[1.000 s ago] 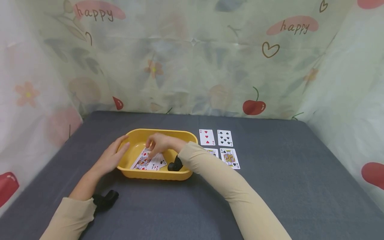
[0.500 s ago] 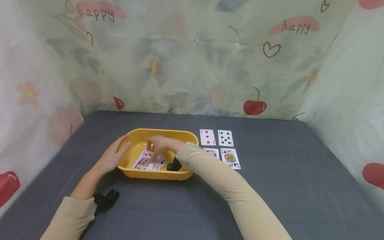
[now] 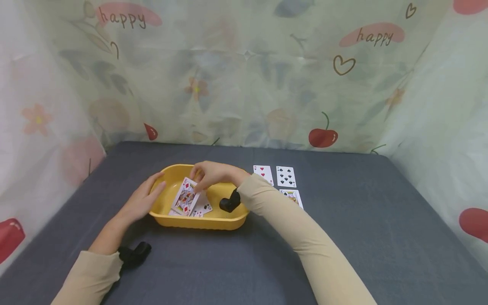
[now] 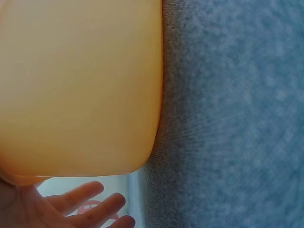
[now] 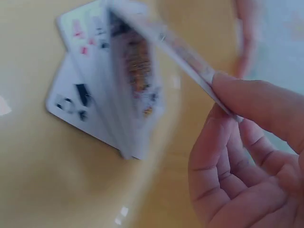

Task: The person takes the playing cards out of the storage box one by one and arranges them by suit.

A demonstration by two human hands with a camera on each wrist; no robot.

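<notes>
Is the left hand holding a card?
No, the left hand touches the end of the yellow tray, while the right hand pinches a card.

"What's that person got on their arms?"
"Long, plain sleeves in pale beige. The left sleeve (image 3: pixel 87 277), at eight o'clock, ends in a loose, slightly wavy cuff."
"And the right sleeve (image 3: pixel 301 237), toward five?"
"Same colour, close-fitting, with creases partway along and a cuff standing a little off the wrist."
"I see something dark at each wrist."
"Black, rounded, knobby pieces: the left wrist device (image 3: pixel 134 255) at eight, the right wrist device (image 3: pixel 230 202) just past six."
"Beyond the cuffs?"
"Left hand (image 3: pixel 140 197) and right hand (image 3: pixel 214 173), both bare."
</notes>
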